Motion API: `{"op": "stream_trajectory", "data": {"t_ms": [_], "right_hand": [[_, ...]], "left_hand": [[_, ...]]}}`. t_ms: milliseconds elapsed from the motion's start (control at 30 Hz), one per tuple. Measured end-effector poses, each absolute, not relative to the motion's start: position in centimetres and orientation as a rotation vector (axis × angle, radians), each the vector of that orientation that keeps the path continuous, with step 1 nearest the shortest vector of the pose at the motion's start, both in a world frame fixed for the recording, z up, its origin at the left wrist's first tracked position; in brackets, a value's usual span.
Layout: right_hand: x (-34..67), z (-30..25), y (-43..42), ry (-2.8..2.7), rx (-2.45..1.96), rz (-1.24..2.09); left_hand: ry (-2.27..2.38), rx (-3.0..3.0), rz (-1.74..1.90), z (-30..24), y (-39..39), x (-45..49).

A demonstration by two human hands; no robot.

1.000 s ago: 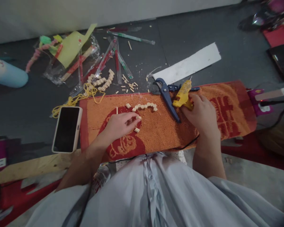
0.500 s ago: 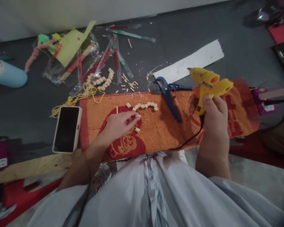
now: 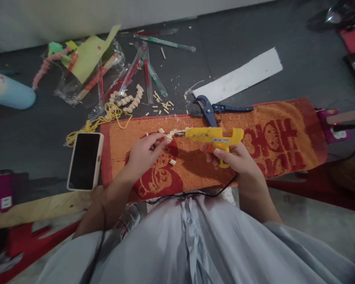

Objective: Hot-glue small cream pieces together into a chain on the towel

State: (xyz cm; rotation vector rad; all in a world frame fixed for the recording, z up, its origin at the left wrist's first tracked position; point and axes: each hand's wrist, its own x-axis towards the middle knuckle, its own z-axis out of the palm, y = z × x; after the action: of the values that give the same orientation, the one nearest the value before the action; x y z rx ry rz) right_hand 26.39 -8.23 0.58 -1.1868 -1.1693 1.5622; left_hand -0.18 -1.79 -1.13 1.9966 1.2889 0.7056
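The right hand (image 3: 235, 159) is wrapped around the handle of a yellow hot glue gun (image 3: 213, 136), a finger at the trigger, holding it level with the nozzle pointing left. Just at the nozzle tip, the left hand (image 3: 143, 154) pinches a small wooden piece (image 3: 168, 137) between fingertips, at the end of a short curved row of glued wooden bits (image 3: 180, 131) lying on the orange towel (image 3: 272, 138). The fingertips sit so close to the tip that hot glue could likely run onto them, or string down into the towel pile and bond the row to the fabric. The black cord (image 3: 195, 193) trails from the handle back across the lap and might tug the aim off if it snags. A loose wooden bit (image 3: 172, 162) lies just below the pinch. Beyond the gun's barrel rest blue cutters (image 3: 208, 110), with a white strip (image 3: 239, 77) farther off. Left of the pinching hand lie a phone (image 3: 85, 160), yellow string (image 3: 106, 116), more cut pieces (image 3: 128, 100) and wrapped chopsticks (image 3: 148, 75); none block the nozzle.
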Motion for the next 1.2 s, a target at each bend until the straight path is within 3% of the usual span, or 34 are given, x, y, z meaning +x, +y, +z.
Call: {"op": "stream_trajectory", "data": {"t_ms": [700,1200], "right_hand": [[27.4,0.1,-9.3,-1.310,-1.128,1.678],[27.7,-0.1,-9.4,-1.419,-1.127,1.614]], "left_hand": [[1.005,2.513,0.869,-1.0,-2.0,-0.4],[0.886,2.480,1.008,-1.2,-1.9,-0.2]]}}
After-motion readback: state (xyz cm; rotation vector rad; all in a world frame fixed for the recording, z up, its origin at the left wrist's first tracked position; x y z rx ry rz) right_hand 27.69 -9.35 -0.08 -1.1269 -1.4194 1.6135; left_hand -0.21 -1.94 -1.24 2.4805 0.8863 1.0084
